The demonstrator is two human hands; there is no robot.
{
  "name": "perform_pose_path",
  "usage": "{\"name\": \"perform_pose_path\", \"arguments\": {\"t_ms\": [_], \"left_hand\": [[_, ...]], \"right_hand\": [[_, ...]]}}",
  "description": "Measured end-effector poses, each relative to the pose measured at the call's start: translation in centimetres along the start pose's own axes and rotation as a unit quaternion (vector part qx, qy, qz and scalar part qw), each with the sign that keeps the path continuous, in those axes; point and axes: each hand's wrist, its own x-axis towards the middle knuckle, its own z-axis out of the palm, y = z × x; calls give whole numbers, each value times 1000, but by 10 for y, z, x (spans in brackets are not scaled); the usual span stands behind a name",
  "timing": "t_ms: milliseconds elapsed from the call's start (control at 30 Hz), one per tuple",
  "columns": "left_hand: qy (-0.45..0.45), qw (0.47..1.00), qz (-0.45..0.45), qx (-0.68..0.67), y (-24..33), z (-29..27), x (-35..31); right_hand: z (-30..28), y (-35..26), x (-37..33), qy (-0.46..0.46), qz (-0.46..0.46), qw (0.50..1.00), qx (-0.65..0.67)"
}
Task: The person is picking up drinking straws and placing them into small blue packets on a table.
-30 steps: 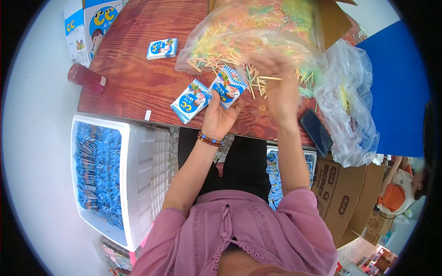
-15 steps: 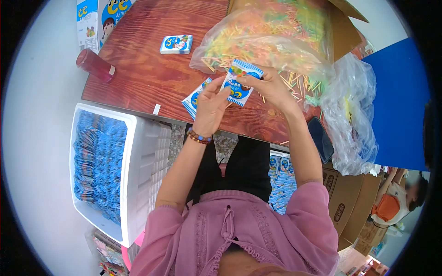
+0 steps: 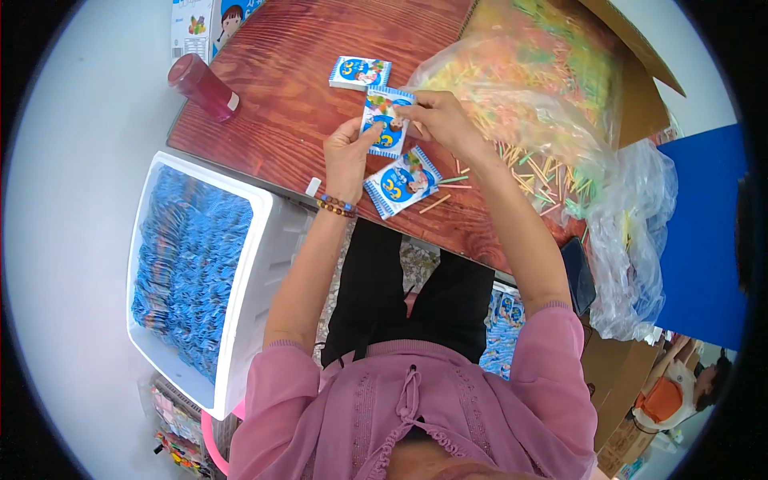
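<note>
A blue-and-white candy packet point(image 3: 387, 122), raised over the red-brown wooden table point(image 3: 280, 104), lies between both hands. The person's left hand point(image 3: 345, 164) grips its left side, thumb across the printed face, the other fingers largely hidden behind. The right hand point(image 3: 448, 126) has bent fingers at its upper right edge; whether they pinch the packet or something small against it cannot be told, nor whether the packet is sealed.

Just below that packet lies a second packet point(image 3: 402, 184), tilted, with a few loose pastel sticks point(image 3: 454, 181) to its right. Just above the held packet, a thick packet block point(image 3: 359, 73) may be one pack or several stacked. To its right spreads a clear plastic bag point(image 3: 512, 112) of similar sticks, blurred through the film; the cardboard box point(image 3: 640, 48) around it is cut off by the upper edge. Left of the held packet stands a tilted-looking reddish bottle point(image 3: 204, 88), and lower left a white foam box point(image 3: 268, 256) packed with blue wrappers. Far to its lower right, a dark phone point(image 3: 578, 272) is partly covered by the right forearm.
</note>
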Motion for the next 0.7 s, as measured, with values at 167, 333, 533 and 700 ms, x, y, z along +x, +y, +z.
{"name": "perform_pose_path", "arguments": {"t_ms": [167, 333, 533, 700], "left_hand": [[74, 983, 72, 152, 2, -47, 37], [79, 919, 150, 355, 3, -52, 2], [0, 803, 149, 576, 4, -31, -55], [-14, 809, 143, 570, -6, -26, -45]], "right_hand": [[32, -5, 66, 42, -81, 990, -104], [31, 14, 86, 132, -77, 935, -320], [18, -13, 18, 85, -85, 962, -244], [-11, 23, -33, 4, -40, 948, -315]]}}
